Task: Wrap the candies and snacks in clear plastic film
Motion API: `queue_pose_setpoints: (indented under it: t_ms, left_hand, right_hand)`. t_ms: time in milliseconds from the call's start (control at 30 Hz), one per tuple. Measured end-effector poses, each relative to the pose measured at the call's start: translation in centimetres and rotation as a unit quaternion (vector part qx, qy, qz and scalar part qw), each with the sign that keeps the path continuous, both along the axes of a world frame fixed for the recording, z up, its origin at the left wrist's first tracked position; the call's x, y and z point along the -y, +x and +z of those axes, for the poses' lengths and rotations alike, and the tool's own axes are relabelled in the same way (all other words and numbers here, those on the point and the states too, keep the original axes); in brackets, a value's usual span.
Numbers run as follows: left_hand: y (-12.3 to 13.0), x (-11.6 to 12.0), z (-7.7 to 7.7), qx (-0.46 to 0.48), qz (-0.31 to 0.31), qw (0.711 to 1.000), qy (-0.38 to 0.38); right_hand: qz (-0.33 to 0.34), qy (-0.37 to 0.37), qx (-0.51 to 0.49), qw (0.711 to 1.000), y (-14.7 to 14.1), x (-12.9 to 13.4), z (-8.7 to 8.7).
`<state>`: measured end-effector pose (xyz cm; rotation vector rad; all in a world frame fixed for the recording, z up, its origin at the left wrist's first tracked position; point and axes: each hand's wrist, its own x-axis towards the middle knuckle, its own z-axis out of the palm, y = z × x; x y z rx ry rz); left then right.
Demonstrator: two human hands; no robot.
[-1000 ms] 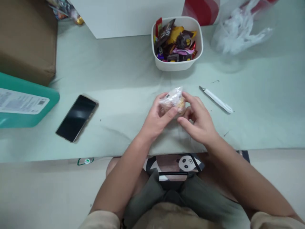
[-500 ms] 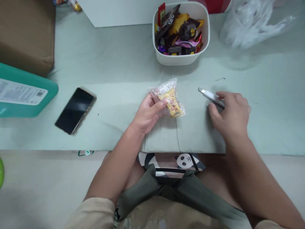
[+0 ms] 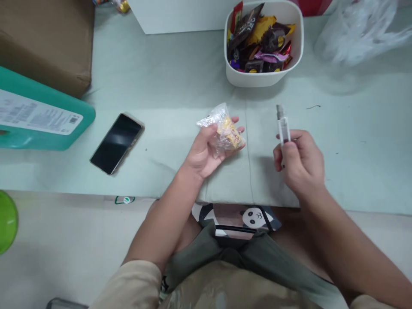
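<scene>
A clear plastic packet with a yellow printed wrapper point(image 3: 229, 134) inside rests across the palm and fingers of my left hand point(image 3: 206, 152), with the thumb pressed on top of it. To the right, my right hand point(image 3: 301, 161) is closed round a white utility knife point(image 3: 283, 127). The knife points away from me, its metal tip raised above the table, and does not touch the packet. Behind both hands stands a white bin point(image 3: 264, 80) holding several wrapped sweets in dark, yellow, pink and red.
On the pale green table point(image 3: 167, 86) a black phone point(image 3: 116, 143) lies at the left. Beyond it are a teal container point(image 3: 74, 120) and a brown cardboard box point(image 3: 48, 38). Crumpled clear plastic point(image 3: 357, 34) sits at the back right, and a white box point(image 3: 180, 15) at the back.
My right hand has picked the knife up from the table and turned its tip away from me. My left hand has rolled palm-up under the packet. The whole view has shifted slightly.
</scene>
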<state>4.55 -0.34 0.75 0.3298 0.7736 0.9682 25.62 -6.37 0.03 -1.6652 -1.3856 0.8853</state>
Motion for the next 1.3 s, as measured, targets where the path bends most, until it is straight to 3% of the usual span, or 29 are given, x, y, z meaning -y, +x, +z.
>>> queue_pose_setpoints:
  t_ms: [167, 333, 433, 633, 967, 1300]
  left_hand:
    - [1.0, 0.2, 0.8, -0.025, 0.043, 0.998, -0.040]
    - [1.6, 0.8, 0.4, -0.023, 0.064, 0.998, -0.010]
    - [1.8, 1.1, -0.2, -0.015, 0.056, 0.998, 0.025]
    - [2.3, 1.4, -0.8, -0.010, 0.021, 0.999, 0.037]
    - [2.3, 1.3, -0.9, -0.005, 0.007, 0.999, 0.040]
    - [1.3, 0.6, -0.6, -0.004, 0.040, 0.998, 0.040]
  right_hand:
    - [0.104, 0.055, 0.043, 0.992, -2.1, 0.9, 0.7]
    - [0.217, 0.110, 0.020, 0.970, -4.0, 2.0, 0.4]
    - [0.208, 0.086, -0.011, 0.974, -4.6, 2.4, 0.0]
    - [0.210, -0.055, -0.087, 0.972, -4.3, 2.5, 0.1]
    - [0.212, -0.118, -0.111, 0.964, -4.8, 2.4, 0.2]
    - [0.233, -0.139, -0.126, 0.954, -5.4, 2.8, -0.4]
